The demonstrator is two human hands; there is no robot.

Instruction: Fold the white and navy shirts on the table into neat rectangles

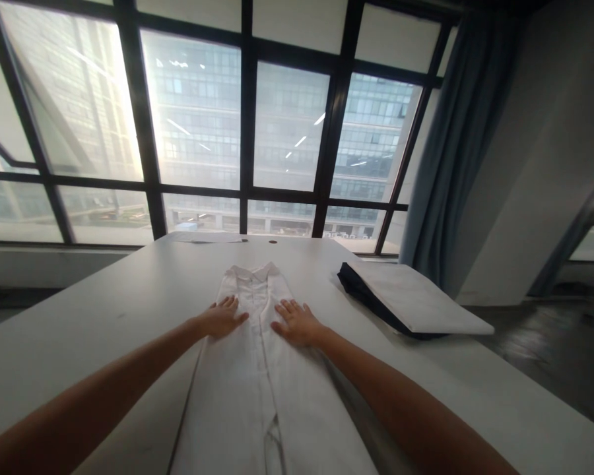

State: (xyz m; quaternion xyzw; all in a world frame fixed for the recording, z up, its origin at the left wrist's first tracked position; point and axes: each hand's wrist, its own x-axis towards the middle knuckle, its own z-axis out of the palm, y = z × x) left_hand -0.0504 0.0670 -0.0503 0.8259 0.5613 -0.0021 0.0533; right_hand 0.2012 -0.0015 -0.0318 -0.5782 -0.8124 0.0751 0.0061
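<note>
White table [103, 330], left hand [222, 318], right hand [297, 322], outspread on shirt [235, 389]

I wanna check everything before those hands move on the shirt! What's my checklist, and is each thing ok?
1. Left hand flat on the white shirt: ok, fingers spread.
2. Right hand flat on it too: ok.
3. Collar free of both hands: ok, it lies beyond them at the far end.
4. Shirt front smooth all the way down: not ok, a fold or gap shows near the picture's bottom edge.
5. Bottom hem straight: cannot tell, it's out of the picture.
6. White flat thing apart from the shirt: ok, it's off to the right.
</note>
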